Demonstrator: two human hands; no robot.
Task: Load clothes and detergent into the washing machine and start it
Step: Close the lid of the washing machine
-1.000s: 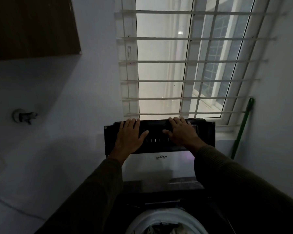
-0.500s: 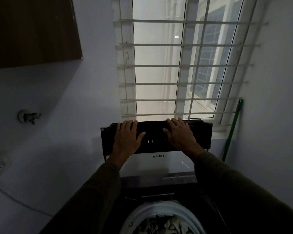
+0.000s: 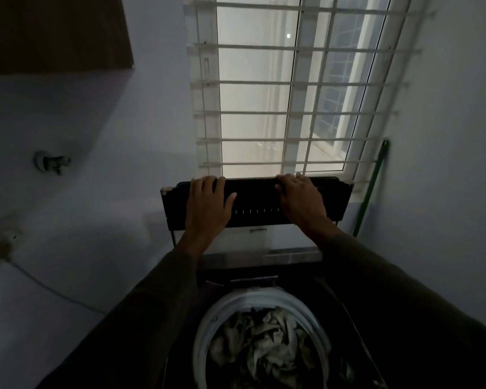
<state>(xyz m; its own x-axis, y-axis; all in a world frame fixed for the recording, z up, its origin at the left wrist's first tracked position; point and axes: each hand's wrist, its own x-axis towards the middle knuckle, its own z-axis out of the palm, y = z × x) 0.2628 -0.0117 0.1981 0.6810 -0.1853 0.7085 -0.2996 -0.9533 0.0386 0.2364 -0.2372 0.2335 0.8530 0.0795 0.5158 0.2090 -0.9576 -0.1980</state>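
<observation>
**Both hands hook the lid's top edge, laundry in view below**

Fingers have crept up since half a second ago: they lay flat on the lid's face then, and now their tips wrap over its top edge. More of the drum shows at the bottom too.

Starting at far left, a dark cabinet (image 3: 54, 32) hangs high on the wall. A tap (image 3: 51, 162) juts out below it. Lower still sits a socket (image 3: 3, 242), its cable (image 3: 54, 290) trailing toward the machine.

Now the action. The left hand (image 3: 208, 209) is on the raised lid (image 3: 258, 203) near its left corner, fingers curled over the top edge and thumb splayed inward across the dark band. The lid stands upright at the back of the washing machine (image 3: 334, 299), just below the barred window (image 3: 292, 88).

Down at centre, the drum (image 3: 205, 327) lies open. Pale, crumpled clothes (image 3: 264, 341) are piled inside its white rim.

On the right half of the lid's top edge, the right hand (image 3: 300, 203) mirrors its partner, fingers hooked over and palm pressed to the face. Both arms are in dark sleeves.

Far right, a green pole (image 3: 371, 189) leans in the corner beside the window frame, just past the lid's right corner.
</observation>
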